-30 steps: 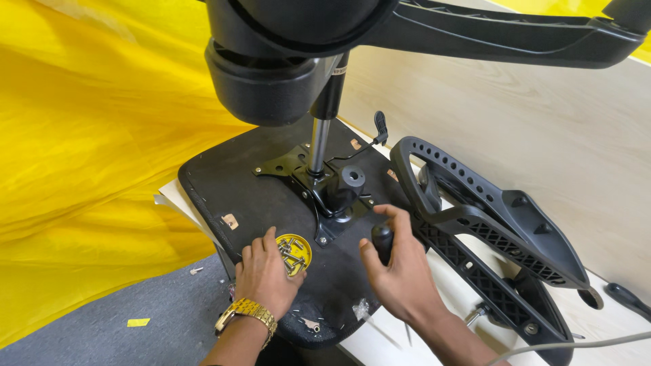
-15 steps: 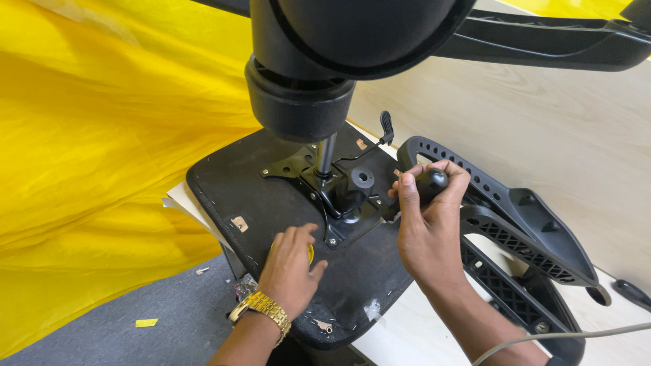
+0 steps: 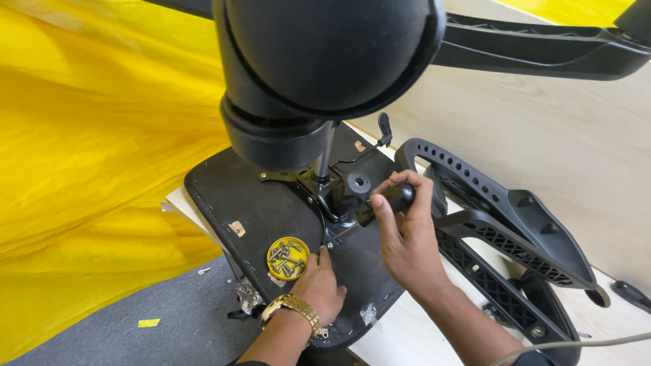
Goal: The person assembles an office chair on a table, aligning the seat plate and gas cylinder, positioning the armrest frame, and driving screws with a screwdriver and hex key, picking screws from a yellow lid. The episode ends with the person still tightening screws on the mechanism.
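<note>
An upturned black office chair seat [image 3: 237,203] lies on a light wooden table, its metal mechanism [image 3: 332,190] and gas column facing up. My right hand [image 3: 407,237] grips the black handle of a screwdriver [image 3: 386,202], whose thin shaft slants down left to a screw spot beside the mechanism. My left hand [image 3: 319,285], with a gold wristwatch, rests on the seat underside, a finger touching near the shaft's tip. A small yellow lid with several screws [image 3: 287,258] sits on the seat just left of that hand.
The chair's black star base hub [image 3: 325,61] looms at the top and blocks part of the view. A black mesh backrest frame [image 3: 502,230] lies at the right. Yellow cloth [image 3: 88,149] covers the left. Grey carpet [image 3: 169,325] shows below.
My right hand has drawn the screwdriver handle back and angled its tip down beside the mechanism. My left hand slid off the yellow lid toward the tip, uncovering the screws.
</note>
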